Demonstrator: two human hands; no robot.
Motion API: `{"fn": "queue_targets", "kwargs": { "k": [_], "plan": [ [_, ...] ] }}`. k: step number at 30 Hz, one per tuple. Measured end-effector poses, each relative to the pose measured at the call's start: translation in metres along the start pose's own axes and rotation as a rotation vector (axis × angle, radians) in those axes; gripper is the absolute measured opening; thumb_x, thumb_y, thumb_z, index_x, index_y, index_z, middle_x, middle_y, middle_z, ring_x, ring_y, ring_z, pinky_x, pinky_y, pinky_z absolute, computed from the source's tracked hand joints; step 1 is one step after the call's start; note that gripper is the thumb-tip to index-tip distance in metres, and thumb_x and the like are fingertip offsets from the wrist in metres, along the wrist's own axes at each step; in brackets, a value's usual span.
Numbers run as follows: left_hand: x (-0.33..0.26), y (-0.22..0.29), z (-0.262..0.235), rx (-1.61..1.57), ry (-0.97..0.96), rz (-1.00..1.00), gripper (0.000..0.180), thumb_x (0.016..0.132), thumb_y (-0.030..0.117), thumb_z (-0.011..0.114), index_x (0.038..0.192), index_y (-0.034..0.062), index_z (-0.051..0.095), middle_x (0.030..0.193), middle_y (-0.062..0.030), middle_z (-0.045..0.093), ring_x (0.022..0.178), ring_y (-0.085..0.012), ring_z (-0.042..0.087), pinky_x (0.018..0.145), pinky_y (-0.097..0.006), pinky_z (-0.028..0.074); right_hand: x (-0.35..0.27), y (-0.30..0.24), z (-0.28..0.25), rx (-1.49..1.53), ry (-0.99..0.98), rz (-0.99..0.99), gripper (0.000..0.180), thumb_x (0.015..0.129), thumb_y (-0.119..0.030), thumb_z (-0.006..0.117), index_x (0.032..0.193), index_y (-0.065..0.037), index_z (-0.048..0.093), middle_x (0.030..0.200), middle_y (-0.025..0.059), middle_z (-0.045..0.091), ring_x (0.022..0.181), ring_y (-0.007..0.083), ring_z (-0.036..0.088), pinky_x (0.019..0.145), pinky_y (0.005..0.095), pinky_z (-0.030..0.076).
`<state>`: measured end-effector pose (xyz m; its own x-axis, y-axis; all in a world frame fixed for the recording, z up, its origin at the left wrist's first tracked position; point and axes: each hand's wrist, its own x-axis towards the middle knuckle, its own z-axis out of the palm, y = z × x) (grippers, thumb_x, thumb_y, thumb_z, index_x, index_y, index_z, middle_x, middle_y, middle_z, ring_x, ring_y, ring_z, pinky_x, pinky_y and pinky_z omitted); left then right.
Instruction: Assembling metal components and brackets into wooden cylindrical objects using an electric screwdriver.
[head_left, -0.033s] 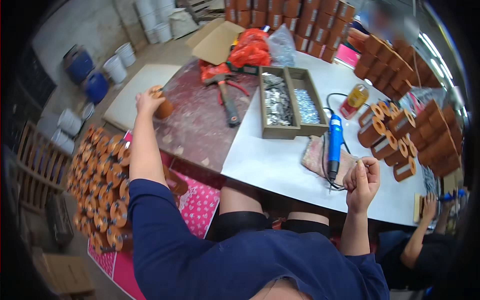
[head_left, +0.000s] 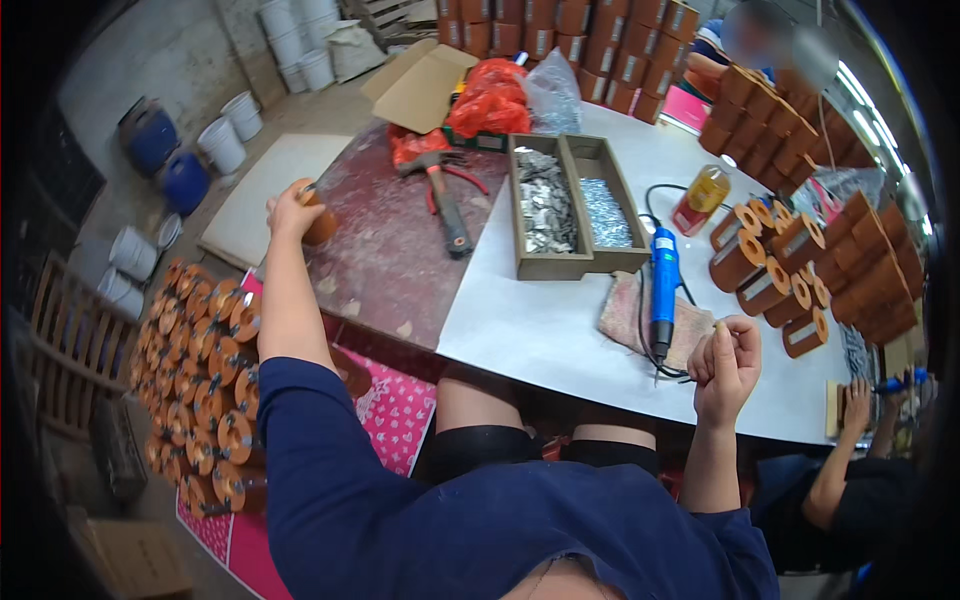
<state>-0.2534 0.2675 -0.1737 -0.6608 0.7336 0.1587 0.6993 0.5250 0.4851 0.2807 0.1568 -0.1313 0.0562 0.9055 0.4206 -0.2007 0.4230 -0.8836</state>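
My left hand [head_left: 291, 212] is stretched out to the far left corner of the dark red tabletop. Its fingers wrap round the upper part of an orange-brown cylinder [head_left: 320, 229], which they partly hide. Over the white tabletop's front edge, my right hand [head_left: 726, 368] is raised with its fingers curled in. Thumb and forefinger are pinched together; whatever they hold, if anything, is too small to make out. Beside this hand, a blue electric screwdriver [head_left: 664, 290] lies on a folded cloth [head_left: 622, 312]. A two-part wooden tray [head_left: 555, 266] holds flat metal pieces [head_left: 546, 205] and small shiny screw-like parts [head_left: 605, 215].
A hammer [head_left: 452, 215] and red-handled pliers [head_left: 470, 178] lie mid-table. Many similar cylinders [head_left: 205, 385] are heaped at my left; others [head_left: 765, 285] stand at right near a bottle [head_left: 702, 200]. A co-worker's hand [head_left: 856, 408] is at the right edge; another person sits at the back.
The whole view has shifted slightly. My left hand and the cylinder appear a little lower and further left; my right hand keeps its pinch.
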Motion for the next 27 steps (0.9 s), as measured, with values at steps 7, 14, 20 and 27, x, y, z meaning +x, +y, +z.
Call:
{"fn": "queue_targets", "kwargs": {
  "k": [7,14,20,27],
  "plan": [
    [-0.003,0.004,0.048,-0.125,0.279,0.094,0.051,0.051,0.018,0.077,0.095,0.0051,0.055,0.123,-0.0181,0.031,0.101,-0.0352,0.047,0.087,-0.037,0.041,-0.003,0.001,-0.023,-0.037,0.109,0.013,0.004,0.087,-0.006,0.042,0.088,-0.003,0.042,0.051,-0.0022,0.034,0.039,0.0036,0.028,0.035,0.0178,0.024],
    [-0.131,0.086,0.0,-0.377,0.344,0.914,0.035,0.051,-0.002,0.07,0.08,0.0019,0.052,0.121,-0.0187,0.035,0.106,-0.0358,0.044,0.088,-0.039,0.039,0.012,0.007,0.0,0.026,-0.022,0.011,0.004,0.086,-0.005,0.043,0.089,-0.002,0.042,0.051,-0.0016,0.036,0.039,0.004,0.029,0.037,0.0184,0.026],
    [-0.223,0.142,-0.027,-0.571,0.023,1.211,0.03,0.052,-0.008,0.063,0.08,0.0011,0.054,0.121,-0.0187,0.035,0.108,-0.0353,0.043,0.088,-0.038,0.038,0.006,0.007,0.006,0.055,-0.115,0.028,0.006,0.085,-0.006,0.046,0.088,-0.001,0.044,0.052,-0.0017,0.04,0.041,0.0038,0.035,0.038,0.0181,0.028],
    [-0.266,0.167,0.018,-0.627,-0.586,1.166,0.031,0.058,-0.014,0.056,0.084,0.004,0.057,0.119,-0.0179,0.036,0.099,-0.0327,0.048,0.079,-0.035,0.043,-0.012,0.003,-0.001,0.042,-0.196,0.114,0.007,0.084,-0.008,0.049,0.085,-0.001,0.046,0.053,-0.0017,0.043,0.042,0.0031,0.037,0.038,0.0172,0.028]
  ]
}}
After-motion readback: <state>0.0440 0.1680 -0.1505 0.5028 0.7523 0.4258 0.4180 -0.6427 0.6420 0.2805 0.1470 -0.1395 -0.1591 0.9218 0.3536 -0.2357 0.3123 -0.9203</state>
